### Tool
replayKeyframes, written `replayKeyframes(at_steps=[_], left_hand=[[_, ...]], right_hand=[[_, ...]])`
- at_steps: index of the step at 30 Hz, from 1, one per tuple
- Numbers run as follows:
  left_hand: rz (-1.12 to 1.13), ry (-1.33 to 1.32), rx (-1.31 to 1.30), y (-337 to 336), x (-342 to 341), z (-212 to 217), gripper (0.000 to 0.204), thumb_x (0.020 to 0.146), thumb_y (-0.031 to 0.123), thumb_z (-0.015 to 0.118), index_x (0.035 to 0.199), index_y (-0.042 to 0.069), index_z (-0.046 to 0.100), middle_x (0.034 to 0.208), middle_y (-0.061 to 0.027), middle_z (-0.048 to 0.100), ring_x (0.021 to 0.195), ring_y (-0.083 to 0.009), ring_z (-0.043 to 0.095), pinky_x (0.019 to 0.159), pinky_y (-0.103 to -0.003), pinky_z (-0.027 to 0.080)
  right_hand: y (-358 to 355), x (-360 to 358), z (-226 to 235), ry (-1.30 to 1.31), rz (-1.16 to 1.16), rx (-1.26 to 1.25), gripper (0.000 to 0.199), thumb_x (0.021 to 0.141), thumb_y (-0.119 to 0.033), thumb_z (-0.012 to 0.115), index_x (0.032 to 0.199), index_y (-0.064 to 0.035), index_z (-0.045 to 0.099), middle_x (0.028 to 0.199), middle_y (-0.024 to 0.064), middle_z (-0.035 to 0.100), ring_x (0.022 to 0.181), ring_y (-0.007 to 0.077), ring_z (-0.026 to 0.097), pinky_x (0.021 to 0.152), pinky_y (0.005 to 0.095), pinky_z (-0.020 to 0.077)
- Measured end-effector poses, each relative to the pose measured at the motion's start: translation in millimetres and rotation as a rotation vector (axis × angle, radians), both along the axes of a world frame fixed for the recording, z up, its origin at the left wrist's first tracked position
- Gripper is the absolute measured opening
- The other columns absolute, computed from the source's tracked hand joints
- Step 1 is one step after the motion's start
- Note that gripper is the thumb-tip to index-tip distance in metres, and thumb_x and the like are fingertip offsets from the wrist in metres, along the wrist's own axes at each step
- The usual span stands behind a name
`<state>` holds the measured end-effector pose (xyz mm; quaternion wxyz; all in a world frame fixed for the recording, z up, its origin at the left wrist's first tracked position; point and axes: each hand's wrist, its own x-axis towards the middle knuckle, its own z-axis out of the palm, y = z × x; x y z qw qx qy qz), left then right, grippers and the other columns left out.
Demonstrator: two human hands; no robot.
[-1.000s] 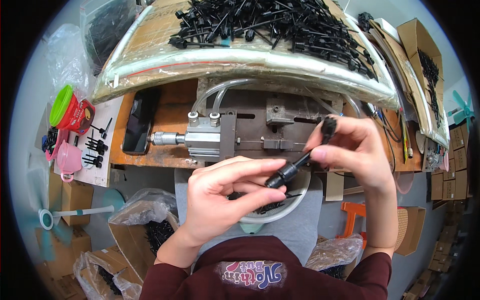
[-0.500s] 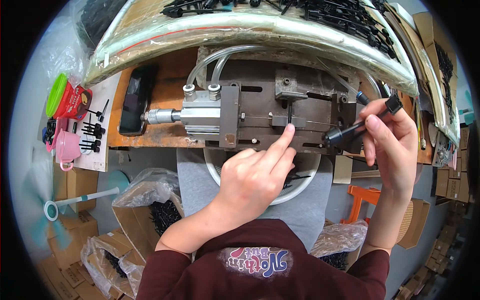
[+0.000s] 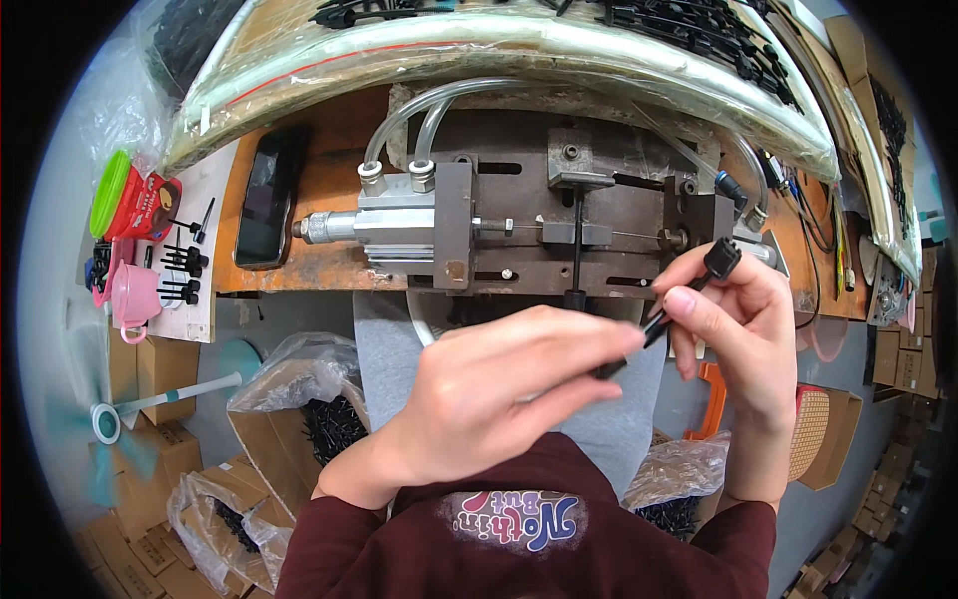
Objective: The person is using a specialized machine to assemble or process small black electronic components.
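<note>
Hands meet over the lap, both pinching one slim black rod [image 3: 667, 311]: the left hand [image 3: 499, 394] grips its lower end, the right hand [image 3: 743, 329] its upper part. Its long axis slants, square head pointing up-right toward the metal press fixture [image 3: 519, 225]. Half a second ago the left hand rested flat at the fixture; now it has dropped back to the rod. A phone [image 3: 264, 200] lies left on the bench.

Metal press fixture [image 3: 559, 215] blocks the bench ahead.
</note>
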<state>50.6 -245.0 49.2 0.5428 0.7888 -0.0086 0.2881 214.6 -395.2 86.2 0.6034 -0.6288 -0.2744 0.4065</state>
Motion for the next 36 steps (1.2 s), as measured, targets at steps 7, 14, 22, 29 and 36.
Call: replayKeyframes(at_steps=[7, 14, 22, 29, 36], left_hand=[[0.242, 0.010, 0.377, -2, -3, -4, 0.031, 0.065, 0.005, 0.084, 0.094, 0.002, 0.073, 0.107, -0.0134, 0.071, 0.078, -0.0229, 0.068, 0.067, -0.032, 0.056], [0.349, 0.114, 0.713, -3, 18, -32, 0.023, 0.070, 0.012, 0.079, 0.089, 0.004, 0.070, 0.122, -0.0122, 0.068, 0.069, -0.0187, 0.066, 0.063, -0.029, 0.052], [0.281, 0.292, 0.877, -2, 19, -7, 0.026, 0.071, 0.017, 0.080, 0.093, 0.005, 0.071, 0.119, -0.0109, 0.069, 0.066, -0.0183, 0.066, 0.062, -0.029, 0.052], [0.273, -0.170, 0.774, 49, 83, 54, 0.015, 0.078, 0.010, 0.076, 0.089, 0.002, 0.070, 0.087, -0.0095, 0.071, 0.073, -0.0246, 0.068, 0.065, -0.032, 0.053], [0.482, -0.073, 1.199, 102, 187, 73, 0.011, 0.077, 0.009, 0.066, 0.076, -0.002, 0.067, 0.088, -0.0167, 0.064, 0.089, -0.0327, 0.062, 0.079, -0.043, 0.052]], right_hand=[[2, 3, -2, -0.446, -0.249, 0.172, 0.023, 0.095, -0.005, 0.061, 0.112, 0.0094, 0.066, 0.104, 0.0155, 0.066, 0.079, 0.0152, 0.067, 0.069, 0.0259, 0.0558], [-5, -9, -4, -0.566, -0.130, 0.310, 0.070, 0.096, -0.047, 0.053, 0.127, 0.0155, 0.053, 0.127, 0.0273, 0.056, 0.107, 0.0310, 0.066, 0.093, 0.0367, 0.0522], [-17, -21, -12, -0.483, -0.181, 0.364, 0.047, 0.069, 0.012, 0.078, 0.112, 0.0051, 0.060, 0.127, 0.0267, 0.057, 0.101, 0.0261, 0.068, 0.082, 0.0351, 0.0570], [-8, -36, -43, -1.132, -0.081, 0.083, 0.027, 0.070, 0.002, 0.080, 0.093, 0.0024, 0.065, 0.123, 0.0216, 0.061, 0.095, 0.0307, 0.066, 0.080, 0.0366, 0.0549], [19, -49, -61, -1.367, -0.046, 0.011, 0.025, 0.070, -0.005, 0.079, 0.089, -0.0021, 0.064, 0.126, 0.0163, 0.064, 0.073, 0.0227, 0.069, 0.064, 0.0302, 0.0538]])
